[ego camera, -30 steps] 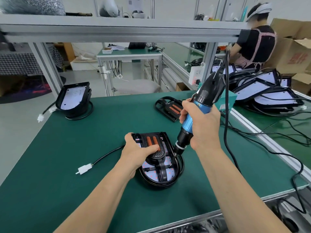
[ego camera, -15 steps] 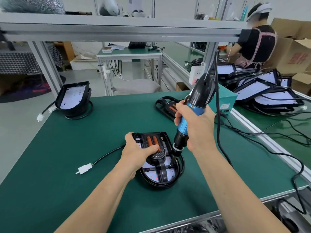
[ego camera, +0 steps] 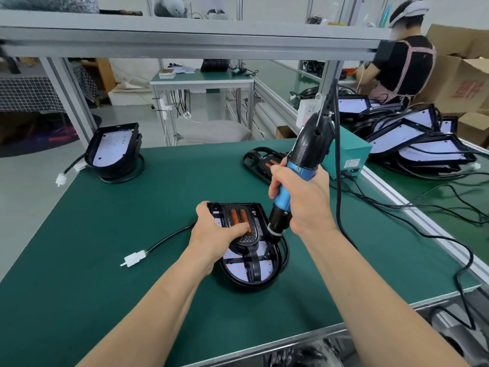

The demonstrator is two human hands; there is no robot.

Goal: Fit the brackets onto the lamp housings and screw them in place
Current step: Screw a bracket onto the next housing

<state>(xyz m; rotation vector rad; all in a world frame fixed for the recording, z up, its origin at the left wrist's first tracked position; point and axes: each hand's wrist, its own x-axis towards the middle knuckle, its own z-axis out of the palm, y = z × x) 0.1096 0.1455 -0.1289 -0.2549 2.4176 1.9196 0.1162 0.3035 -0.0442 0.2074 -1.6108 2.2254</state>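
Head view: one bracket going on, more housings waiting

The left hand (ego camera: 211, 234) pins the black oval lamp housing (ego camera: 238, 280) to the green matted surface (ego camera: 105, 247), fingers curled over its far edge. A black plastic bracket (ego camera: 253, 262) lies across its lit panel. The right hand (ego camera: 304, 200) grips the blue-and-black corded electric screwdriver (ego camera: 311, 141), whose tip meets the housing's right side; the screw itself is hidden. I'd judge this unit mid-fastening. A second black housing (ego camera: 260, 161) lies behind it, seemingly untouched. A third housing (ego camera: 113, 154) stands at the far left corner; whether it is finished, I cannot tell.
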